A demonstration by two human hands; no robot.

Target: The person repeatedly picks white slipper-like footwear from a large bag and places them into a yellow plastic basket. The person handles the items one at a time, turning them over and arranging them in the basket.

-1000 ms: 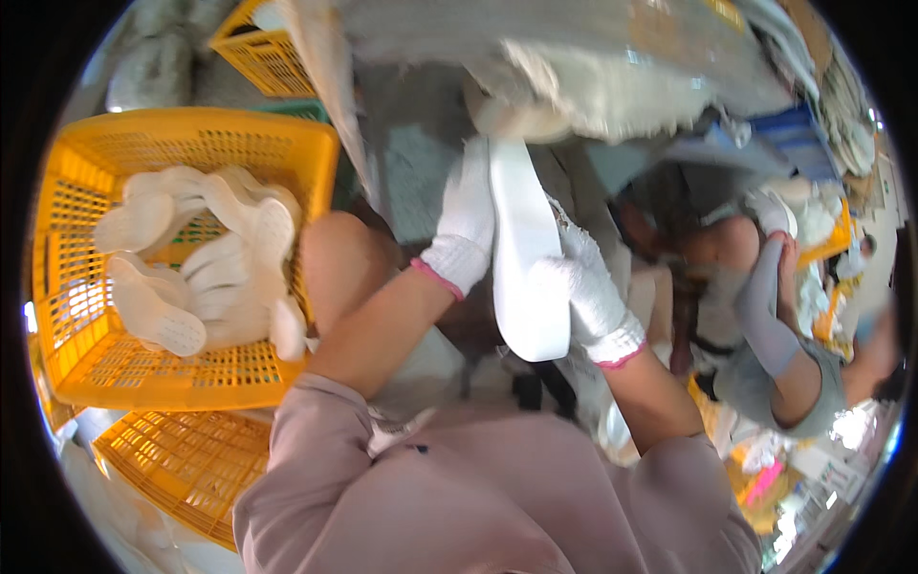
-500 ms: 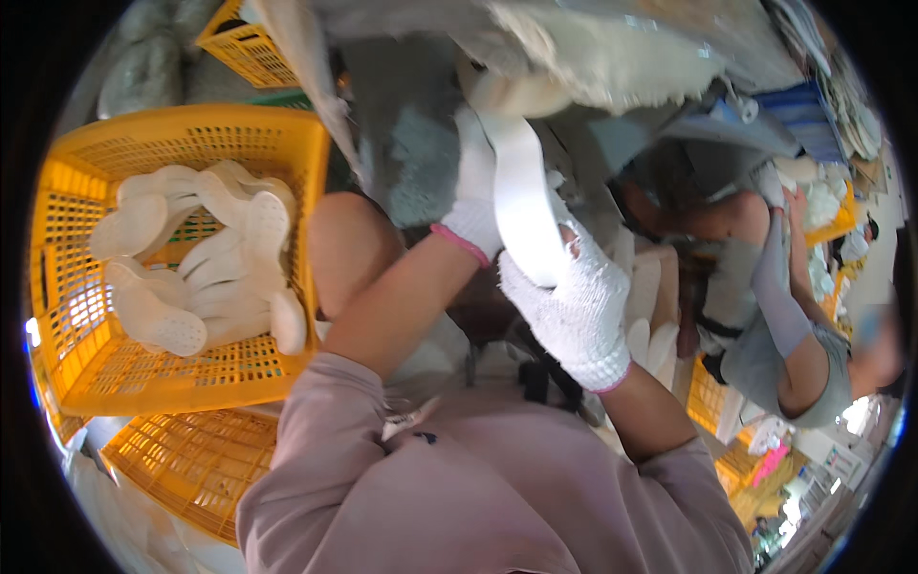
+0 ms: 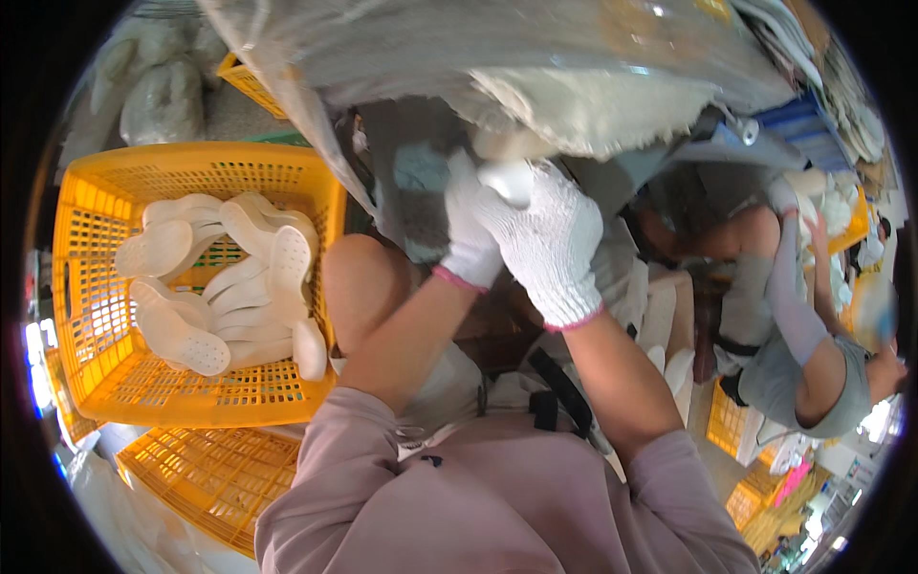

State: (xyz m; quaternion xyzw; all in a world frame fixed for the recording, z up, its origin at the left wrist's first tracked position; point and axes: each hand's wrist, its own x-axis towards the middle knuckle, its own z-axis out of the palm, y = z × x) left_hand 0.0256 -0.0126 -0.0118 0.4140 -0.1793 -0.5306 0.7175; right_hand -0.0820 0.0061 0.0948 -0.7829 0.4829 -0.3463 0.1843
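Observation:
Both my hands wear white knitted gloves and meet in front of a pale rounded part (image 3: pixel 516 144) that juts from under a fuzzy cream cover. My right hand (image 3: pixel 553 239) is closed round a white shoe insole (image 3: pixel 512 182), and only a short curved piece of it shows. Against its other side, my left hand (image 3: pixel 471 220) is closed too, with its fingers partly blurred and overlapped by the right hand. The insole's far end lies close to the rounded part; whether they touch I cannot tell. Several similar insoles (image 3: pixel 244 282) lie heaped at my left.
A yellow plastic basket (image 3: pixel 201 158) holds that heap, with another yellow basket (image 3: pixel 210 474) below it. Grey plastic sheeting (image 3: pixel 402 48) hangs across the far side. To the right sits another person (image 3: pixel 803 364) near a yellow crate. Pale pieces (image 3: pixel 669 320) stand beside my right arm.
The insole, held lengthwise in plain sight before, is now mostly covered by my hands. My right hand has moved up and away from me, close against the left. The view has shifted slightly.

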